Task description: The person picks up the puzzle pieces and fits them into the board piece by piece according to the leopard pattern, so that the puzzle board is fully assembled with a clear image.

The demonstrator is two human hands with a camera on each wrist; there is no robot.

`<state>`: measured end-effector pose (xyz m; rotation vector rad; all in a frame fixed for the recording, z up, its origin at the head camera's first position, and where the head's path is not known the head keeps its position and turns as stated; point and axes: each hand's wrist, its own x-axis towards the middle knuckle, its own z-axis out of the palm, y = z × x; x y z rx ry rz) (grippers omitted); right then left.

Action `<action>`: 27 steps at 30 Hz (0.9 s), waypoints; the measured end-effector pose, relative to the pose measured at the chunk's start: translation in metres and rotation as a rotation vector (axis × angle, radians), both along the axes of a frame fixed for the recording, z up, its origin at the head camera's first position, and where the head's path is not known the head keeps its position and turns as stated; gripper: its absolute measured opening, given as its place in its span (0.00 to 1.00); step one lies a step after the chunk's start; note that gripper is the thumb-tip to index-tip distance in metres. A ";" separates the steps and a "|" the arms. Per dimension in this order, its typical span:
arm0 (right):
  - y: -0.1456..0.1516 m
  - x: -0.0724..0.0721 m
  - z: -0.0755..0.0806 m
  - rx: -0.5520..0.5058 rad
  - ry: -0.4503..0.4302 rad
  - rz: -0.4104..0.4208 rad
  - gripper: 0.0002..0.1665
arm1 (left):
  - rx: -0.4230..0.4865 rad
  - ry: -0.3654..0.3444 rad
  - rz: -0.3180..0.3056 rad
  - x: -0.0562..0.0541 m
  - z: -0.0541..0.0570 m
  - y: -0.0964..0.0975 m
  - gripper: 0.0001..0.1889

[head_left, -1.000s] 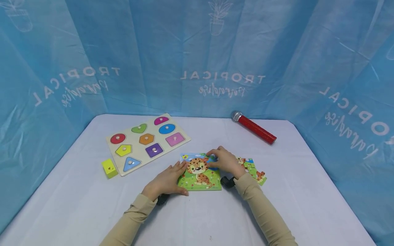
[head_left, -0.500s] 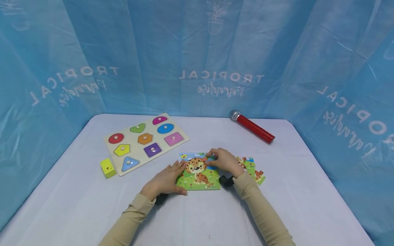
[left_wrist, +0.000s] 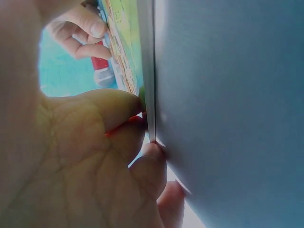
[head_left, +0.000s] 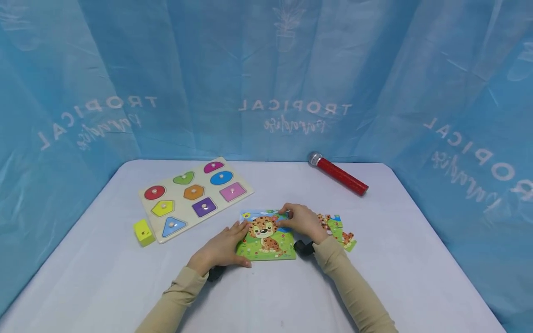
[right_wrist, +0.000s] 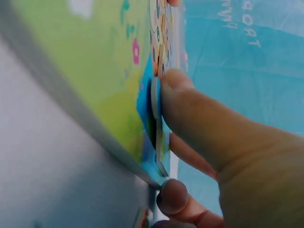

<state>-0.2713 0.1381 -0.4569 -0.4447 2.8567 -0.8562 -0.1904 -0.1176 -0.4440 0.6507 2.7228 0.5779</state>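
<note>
A leopard picture puzzle board (head_left: 266, 247) lies flat between both hands. My left hand (head_left: 222, 245) rests along its left side with fairly straight fingers, the thumb near the front left corner. In the left wrist view, the fingertips are right at the board's edge. At the upper right corner, my right hand (head_left: 305, 223) has thumb and fingers curled round a blue-edged puzzle piece (right_wrist: 156, 97). The right wrist view shows that piece standing slightly proud of the board under the thumb (right_wrist: 178, 92). Joined loose puzzle pieces (head_left: 336, 224) lie beside the right wrist, partly hidden by it.
A wooden shape board (head_left: 179, 185) with several knobbed pieces lies at the back left, beside a yellow block (head_left: 144, 233). A red toy microphone (head_left: 339, 176) lies at the back right. A blue printed curtain (head_left: 266, 69) surrounds the white table (head_left: 266, 305).
The view has shifted slightly. Both hands stay at the puzzle board, with the right thumb and fingers still at its upper right corner.
</note>
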 end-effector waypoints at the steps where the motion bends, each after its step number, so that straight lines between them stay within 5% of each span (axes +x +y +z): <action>1: -0.001 0.000 -0.001 -0.006 0.006 0.007 0.19 | -0.003 -0.002 0.003 0.000 0.000 -0.001 0.56; 9: -0.003 -0.002 -0.002 -0.009 0.035 0.006 0.19 | 0.027 0.006 -0.008 -0.002 -0.002 -0.005 0.55; 16: 0.002 -0.002 -0.001 -0.083 -0.038 0.015 0.17 | 0.005 0.006 -0.011 -0.002 -0.004 -0.003 0.56; 27: -0.002 -0.003 0.003 -0.044 -0.038 -0.124 0.12 | 0.001 0.021 -0.014 -0.002 -0.003 -0.003 0.56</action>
